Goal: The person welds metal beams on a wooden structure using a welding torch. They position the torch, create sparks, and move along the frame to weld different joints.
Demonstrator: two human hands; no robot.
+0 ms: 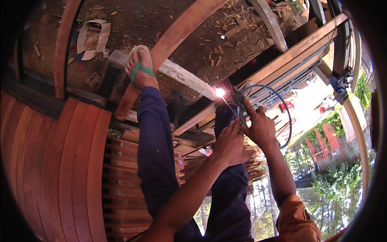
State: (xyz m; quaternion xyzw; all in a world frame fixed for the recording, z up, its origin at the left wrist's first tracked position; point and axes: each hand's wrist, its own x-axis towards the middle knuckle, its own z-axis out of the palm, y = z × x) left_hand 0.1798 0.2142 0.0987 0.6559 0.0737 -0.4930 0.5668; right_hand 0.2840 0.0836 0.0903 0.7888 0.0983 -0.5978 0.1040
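A dark electrode holder (238,99) is gripped in my right hand (260,127), its cable looping out to the right. A thin welding rod (229,107) slants up and left from it to a bright arc (219,92) at a joint between beams. My left hand (231,145) is closed beside the right, fingertips pinched at the rod's lower end; the exact contact is partly hidden. The glare hides the joint itself. A pale, weathered beam (185,76) meets the dark metal beam (201,115) near the arc.
My left foot (140,66), in a green-strapped sandal, rests on the beams above littered ground. A curved reddish beam (173,36) crosses beside it. Curved wooden slats (76,161) stand at left. The cable (291,117) hangs right of my hands, and a long wooden rail (290,54) runs to the upper right.
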